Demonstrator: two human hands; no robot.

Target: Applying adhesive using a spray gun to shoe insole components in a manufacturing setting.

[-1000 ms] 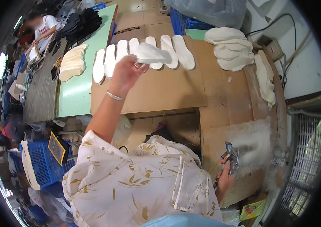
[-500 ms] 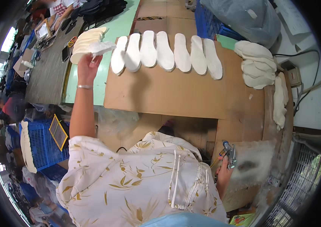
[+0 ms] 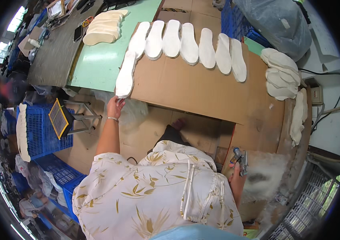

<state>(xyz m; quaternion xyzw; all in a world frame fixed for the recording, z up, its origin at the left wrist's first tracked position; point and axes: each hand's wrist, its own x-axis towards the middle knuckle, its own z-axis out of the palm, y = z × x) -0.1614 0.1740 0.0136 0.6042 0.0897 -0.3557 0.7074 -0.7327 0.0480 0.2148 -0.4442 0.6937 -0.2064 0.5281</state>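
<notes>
My left hand (image 3: 115,106) pinches the near end of a white fuzzy-edged insole (image 3: 125,78). This insole lies along the left edge of a cardboard sheet (image 3: 186,94), its far end meeting the leftmost of a row of white insoles (image 3: 172,40). Several insoles make up that row, side by side along the far part of the cardboard. Down at the right, my right hand (image 3: 238,178) is wrapped round a metal spray gun (image 3: 240,158); its fingers are partly hidden behind it.
Cream insoles (image 3: 102,32) lie overlapped on the green tabletop (image 3: 98,66). More white insoles are piled at the right (image 3: 280,76). Blue crates (image 3: 42,124) and a metal-legged stool (image 3: 80,116) stand left. A large plastic bag (image 3: 274,24) sits far right.
My left hand has come nearer, away from the cream insoles, and the white insole it held raised now lies at the cardboard's left edge. My right hand keeps the spray gun. The view has shifted.
</notes>
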